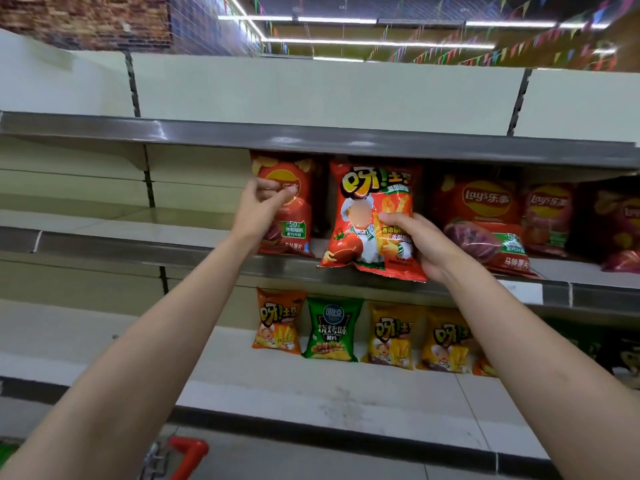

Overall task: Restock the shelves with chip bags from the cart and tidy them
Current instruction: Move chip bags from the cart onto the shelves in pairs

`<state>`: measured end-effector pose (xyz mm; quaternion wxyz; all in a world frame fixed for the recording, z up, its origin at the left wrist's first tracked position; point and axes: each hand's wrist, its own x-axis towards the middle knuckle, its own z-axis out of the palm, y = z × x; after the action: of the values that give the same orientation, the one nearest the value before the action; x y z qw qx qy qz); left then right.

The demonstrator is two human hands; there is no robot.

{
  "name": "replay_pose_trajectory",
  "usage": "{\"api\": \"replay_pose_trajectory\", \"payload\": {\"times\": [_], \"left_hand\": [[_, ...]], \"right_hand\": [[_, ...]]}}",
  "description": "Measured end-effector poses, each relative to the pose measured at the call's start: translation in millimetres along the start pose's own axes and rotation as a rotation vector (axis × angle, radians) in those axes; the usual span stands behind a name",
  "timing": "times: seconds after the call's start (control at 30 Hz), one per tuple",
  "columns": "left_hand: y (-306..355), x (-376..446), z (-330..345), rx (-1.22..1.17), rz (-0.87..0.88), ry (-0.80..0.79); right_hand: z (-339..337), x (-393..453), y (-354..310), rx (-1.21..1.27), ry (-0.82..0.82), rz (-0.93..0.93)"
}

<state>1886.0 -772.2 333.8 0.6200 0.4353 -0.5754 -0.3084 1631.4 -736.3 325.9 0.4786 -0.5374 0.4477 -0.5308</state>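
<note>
Right hand (424, 245) grips a red chip bag (372, 216) at the shelf (138, 242); left hand (261, 209) hovers loosely curled

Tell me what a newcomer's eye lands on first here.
The red chip bag at centre, gripped at its lower right by the right hand at the middle shelf edge. Next, the left hand, fingers curled, in front of a red Lay's bag beside it.

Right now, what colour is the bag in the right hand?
Red bag with green trim, clearest in the head view.
</note>
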Motion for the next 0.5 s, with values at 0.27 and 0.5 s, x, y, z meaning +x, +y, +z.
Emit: {"api": "replay_pose_trajectory", "payload": {"times": [0.27,0.5], "left_hand": [[11.1,-104.0,77.1,0.017,-0.130,-0.349],[18.8,-187.2,125.3,0.001,-0.242,-0.540]], "right_hand": [[-35.5,-86.2,19.6,-0.052,0.020,0.022],[-80.6,-173.8,38.2,0.024,0.071,0.063]]}}
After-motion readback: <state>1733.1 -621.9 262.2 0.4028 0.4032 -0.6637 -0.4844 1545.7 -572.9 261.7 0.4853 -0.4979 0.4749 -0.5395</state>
